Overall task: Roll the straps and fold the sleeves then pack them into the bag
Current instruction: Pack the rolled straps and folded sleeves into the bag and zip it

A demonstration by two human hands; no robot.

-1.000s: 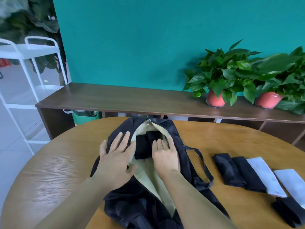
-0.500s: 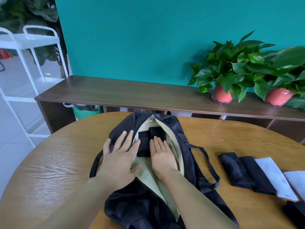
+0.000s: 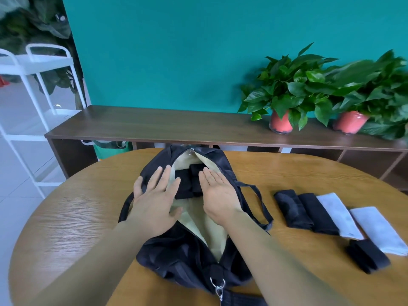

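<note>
A black bag [image 3: 181,257] lies unzipped on the round wooden table [image 3: 66,228], showing its cream lining. Two black folded pieces [image 3: 187,184] sit inside near the far end. My left hand [image 3: 154,202] rests flat on the bag's left flap, fingers straight. My right hand [image 3: 218,195] is inside the opening beside the black pieces, palm turned left, fingers straight. To the right on the table lie two black folded sleeves [image 3: 306,213], two white folded sleeves [image 3: 357,224] and a black rolled strap [image 3: 366,255].
A dark wooden sideboard [image 3: 176,127] runs behind the table with two potted plants [image 3: 287,96] at its right. A white metal cart [image 3: 33,85] stands at the far left. The bag's handle loop [image 3: 256,195] lies between the bag and the sleeves.
My right hand has turned from palm-down to edge-on beside the black pieces. The left hand has stayed on the bag flap. The view has tilted slightly.
</note>
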